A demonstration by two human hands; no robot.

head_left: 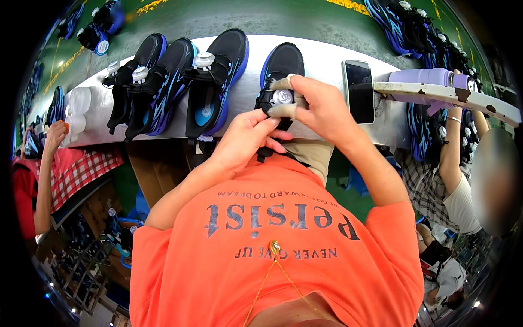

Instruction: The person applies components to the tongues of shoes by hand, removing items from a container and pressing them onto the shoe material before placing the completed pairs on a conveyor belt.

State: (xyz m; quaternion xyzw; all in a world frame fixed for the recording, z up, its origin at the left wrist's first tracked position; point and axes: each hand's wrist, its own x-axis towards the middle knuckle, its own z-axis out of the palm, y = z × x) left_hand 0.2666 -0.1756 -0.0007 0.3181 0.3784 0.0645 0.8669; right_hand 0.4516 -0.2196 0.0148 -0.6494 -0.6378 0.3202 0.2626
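A black sneaker with blue-purple sole edges (pixel 283 57) rests on the bench in front of me, toe pointing away. On its tongue sits a round silver-white lacing dial (pixel 282 97). My right hand (pixel 327 111) has pale finger covers on its thumb and forefinger, which close around the dial from the right. My left hand (pixel 245 139) is at the shoe's left side near the collar, thumb and forefinger pressed together. What lies between those fingertips is too small to make out.
Three similar sneakers with white dials (pixel 218 60) stand to the left on the metal bench (pixel 321 54). Rightward lie a phone (pixel 359 92), a lilac bottle (pixel 419 77) and a chipped white metal bar (pixel 447 92). Clear round containers (pixel 80 101) stand far left. Co-workers sit on both sides.
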